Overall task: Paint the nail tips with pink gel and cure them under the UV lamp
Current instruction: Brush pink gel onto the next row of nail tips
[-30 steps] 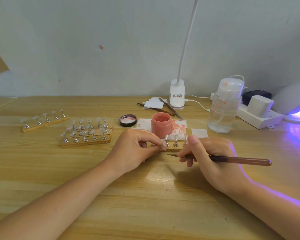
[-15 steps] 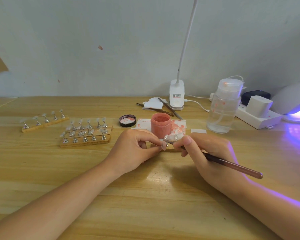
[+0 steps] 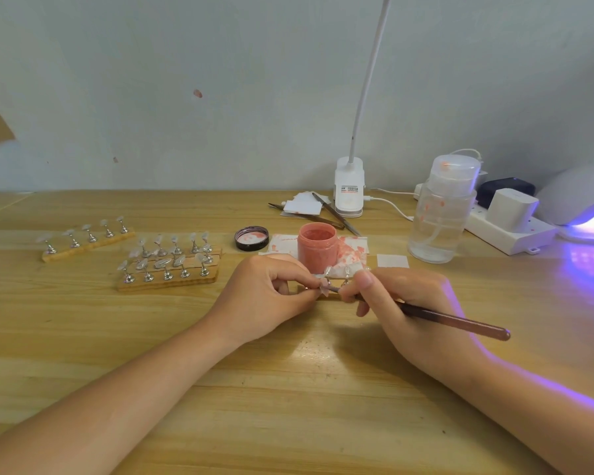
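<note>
Hands together: left hand [image 3: 271, 296] pinching nail tip [image 3: 324, 289], right hand [image 3: 408, 303] gripping brush [image 3: 460, 321].

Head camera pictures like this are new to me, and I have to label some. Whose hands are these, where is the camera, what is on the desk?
There is no machine: a person wears the camera on the head, looking down at their own hands. The left hand pinches a clear nail tip. The right hand holds a brush, its tip at that nail. Behind stands an open jar of pink gel, its lid beside it. To the left, wooden holders carry more tips. Far right glows the UV lamp.
</note>
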